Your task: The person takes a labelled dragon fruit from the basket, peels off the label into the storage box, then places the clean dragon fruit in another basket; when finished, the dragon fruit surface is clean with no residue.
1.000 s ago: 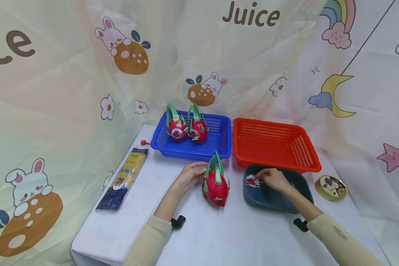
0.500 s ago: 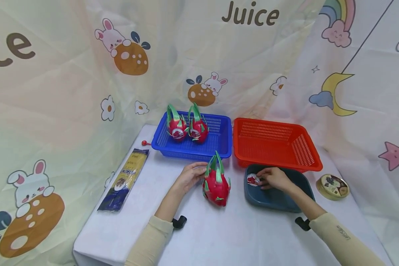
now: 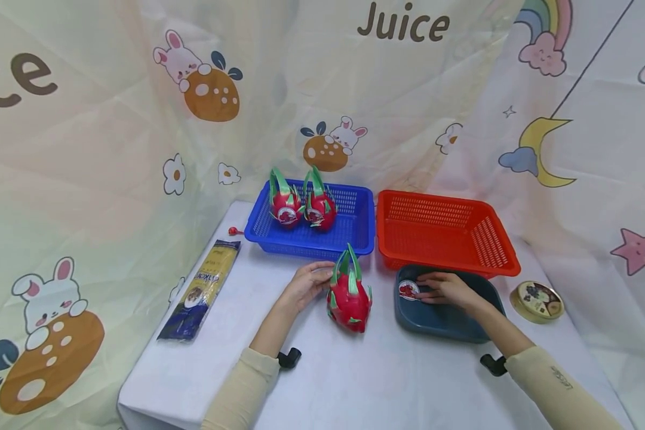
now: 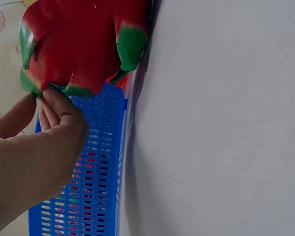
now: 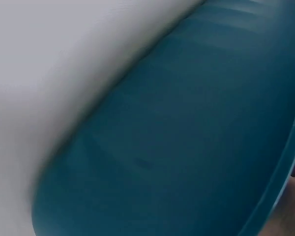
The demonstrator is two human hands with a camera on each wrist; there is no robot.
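Note:
A red dragon fruit (image 3: 349, 304) with green leaf tips stands on the table between the hands. My left hand (image 3: 309, 285) pinches one of its green leaf tips (image 4: 29, 83) between thumb and fingers, clearest in the left wrist view. My right hand (image 3: 450, 289) reaches into a dark teal tub (image 3: 435, 331), its fingers fairly straight. Beside those fingertips, at the tub's left end, is a round white sticker (image 3: 408, 290) with a red fruit picture. In the right wrist view the tub's wall (image 5: 177, 128) hides most of that hand.
Behind are a blue basket (image 3: 355, 243) with two stickered dragon fruits (image 3: 320, 210) and a red basket (image 3: 446, 260). A pasta packet (image 3: 201, 292) lies left, near a small red object (image 3: 233, 230). A round gold tin (image 3: 537, 301) stands right of the tub.
The right hand's fingers have straightened from a pinch near the sticker and shifted slightly right. The left hand and the dragon fruit have barely moved.

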